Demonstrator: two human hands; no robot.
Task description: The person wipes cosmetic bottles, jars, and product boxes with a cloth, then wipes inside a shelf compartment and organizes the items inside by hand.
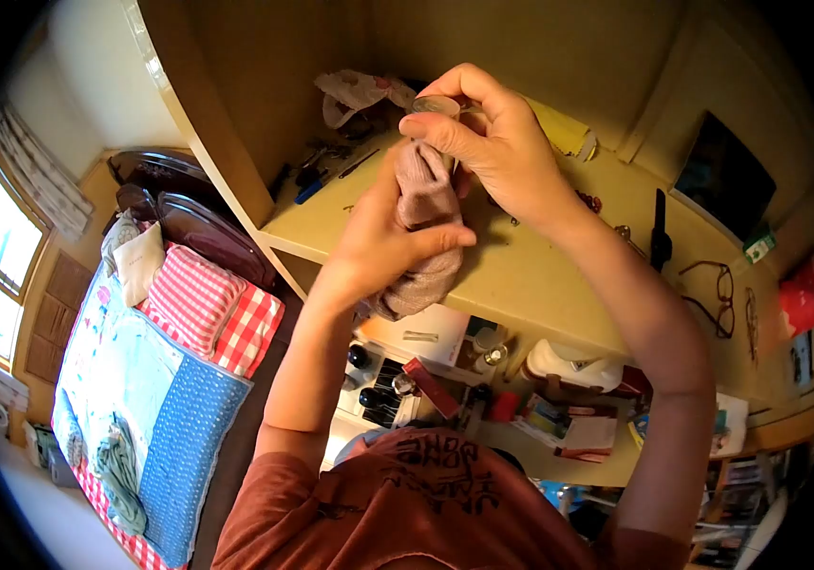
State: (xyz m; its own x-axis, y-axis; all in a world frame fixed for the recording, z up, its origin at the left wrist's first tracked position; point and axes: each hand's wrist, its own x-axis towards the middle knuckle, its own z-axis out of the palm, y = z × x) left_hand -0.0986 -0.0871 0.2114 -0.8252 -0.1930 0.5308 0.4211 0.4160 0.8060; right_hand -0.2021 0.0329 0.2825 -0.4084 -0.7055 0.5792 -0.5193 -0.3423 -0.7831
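Note:
My left hand (pixel 378 237) is closed round a pinkish-grey knitted cloth (pixel 429 195), which is bunched up and hangs below the palm. My right hand (pixel 497 142) pinches a small round, shiny, lid-like disc (pixel 437 105) between thumb and fingers, just above the cloth's upper end. Whether the disc is separate or part of something inside the cloth, I cannot tell. Both hands are held up in front of a yellowish shelf (pixel 559 271). Behind them lies a crumpled plastic bag (pixel 359 93).
Glasses (pixel 725 299), a black watch-like strap (pixel 659 228), a dark flat panel (pixel 725 176) and a red packet (pixel 803 294) are on the right of the shelf. Below, an open drawer holds bottles, a red box (pixel 431 388) and a white pouch (pixel 573 366). A bed (pixel 193 456) stands left.

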